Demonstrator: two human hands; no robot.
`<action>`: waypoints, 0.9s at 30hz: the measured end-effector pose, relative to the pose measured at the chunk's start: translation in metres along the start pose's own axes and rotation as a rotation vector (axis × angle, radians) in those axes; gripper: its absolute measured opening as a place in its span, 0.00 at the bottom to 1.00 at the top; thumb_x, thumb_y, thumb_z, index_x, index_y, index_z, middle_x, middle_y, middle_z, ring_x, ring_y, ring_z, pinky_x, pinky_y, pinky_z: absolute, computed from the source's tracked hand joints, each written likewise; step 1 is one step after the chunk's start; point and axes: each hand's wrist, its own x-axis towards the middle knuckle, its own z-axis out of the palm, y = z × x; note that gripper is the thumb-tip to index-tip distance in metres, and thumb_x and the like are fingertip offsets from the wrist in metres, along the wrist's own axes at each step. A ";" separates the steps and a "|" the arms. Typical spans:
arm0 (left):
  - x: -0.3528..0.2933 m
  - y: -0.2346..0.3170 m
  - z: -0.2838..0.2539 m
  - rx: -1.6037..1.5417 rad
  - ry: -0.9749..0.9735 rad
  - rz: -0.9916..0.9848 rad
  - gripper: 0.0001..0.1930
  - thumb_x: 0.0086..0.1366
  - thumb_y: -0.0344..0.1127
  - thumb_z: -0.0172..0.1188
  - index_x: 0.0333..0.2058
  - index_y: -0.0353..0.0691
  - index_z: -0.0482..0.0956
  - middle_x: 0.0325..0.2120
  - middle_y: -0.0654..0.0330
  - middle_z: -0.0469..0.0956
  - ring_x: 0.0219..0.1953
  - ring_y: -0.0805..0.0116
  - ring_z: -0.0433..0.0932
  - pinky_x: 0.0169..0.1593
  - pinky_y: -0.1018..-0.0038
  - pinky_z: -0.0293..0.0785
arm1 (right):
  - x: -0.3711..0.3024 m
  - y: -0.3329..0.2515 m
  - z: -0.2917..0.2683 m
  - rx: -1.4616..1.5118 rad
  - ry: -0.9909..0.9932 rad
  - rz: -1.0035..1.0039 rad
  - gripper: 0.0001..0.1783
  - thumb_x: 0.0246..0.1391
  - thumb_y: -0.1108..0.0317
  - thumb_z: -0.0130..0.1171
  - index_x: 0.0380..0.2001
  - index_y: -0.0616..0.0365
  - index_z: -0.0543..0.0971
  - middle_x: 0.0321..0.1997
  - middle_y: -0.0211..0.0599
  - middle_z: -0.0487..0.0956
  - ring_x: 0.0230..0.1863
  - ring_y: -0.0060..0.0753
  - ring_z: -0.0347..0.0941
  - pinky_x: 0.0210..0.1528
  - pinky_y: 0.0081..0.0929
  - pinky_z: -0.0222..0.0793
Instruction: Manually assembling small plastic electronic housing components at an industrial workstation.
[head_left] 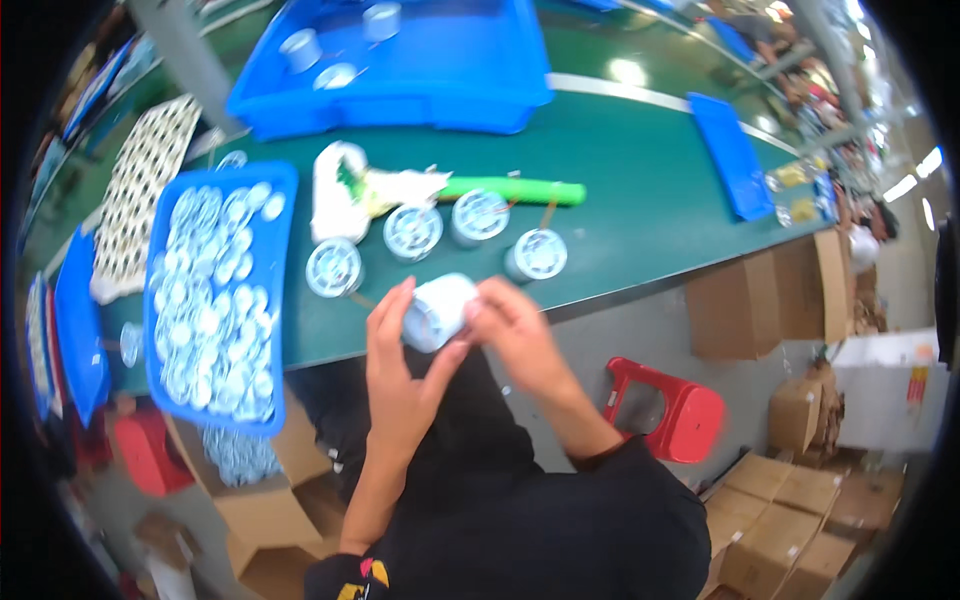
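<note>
Just off the near edge of the green table, both hands hold a pale blue, cylindrical plastic part (438,312), tilted on its side. My left hand (402,370) closes on its left and lower side between thumb and fingers. On the right, my right hand (513,328) pinches its rim with thumb and fingertips. Several similar round parts with spoked tops stand on the table beyond: one part (334,268) at the left, another part (413,233), a third part (480,216), and one more part (541,254) at the right. Short brown strips stick out from some.
A blue tray (290,210) full of small pale discs lies at the left. Behind are a green tube (520,191), a crumpled white bag (338,195) and a large blue bin (400,112). Red stools (690,420) and cardboard boxes (770,520) stand on the floor.
</note>
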 end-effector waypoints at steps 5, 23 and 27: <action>0.011 -0.002 0.012 0.067 -0.024 0.018 0.34 0.61 0.23 0.73 0.65 0.37 0.72 0.63 0.44 0.74 0.61 0.41 0.76 0.62 0.54 0.75 | -0.009 0.008 0.016 -0.748 0.438 -0.431 0.15 0.69 0.65 0.65 0.52 0.63 0.78 0.45 0.39 0.80 0.27 0.24 0.77 0.30 0.25 0.75; 0.004 -0.023 -0.030 0.240 0.103 -0.099 0.37 0.66 0.28 0.66 0.72 0.36 0.62 0.74 0.42 0.59 0.74 0.38 0.60 0.75 0.49 0.57 | 0.038 0.029 0.024 -0.757 0.503 -0.547 0.33 0.59 0.76 0.72 0.67 0.56 0.75 0.56 0.44 0.73 0.37 0.32 0.77 0.36 0.29 0.75; 0.027 -0.037 -0.036 0.343 0.177 -0.106 0.36 0.68 0.31 0.67 0.72 0.35 0.63 0.73 0.43 0.60 0.74 0.39 0.61 0.75 0.51 0.58 | 0.045 0.038 0.026 -0.760 0.499 -0.561 0.32 0.59 0.78 0.71 0.67 0.56 0.76 0.57 0.45 0.72 0.38 0.31 0.77 0.37 0.29 0.75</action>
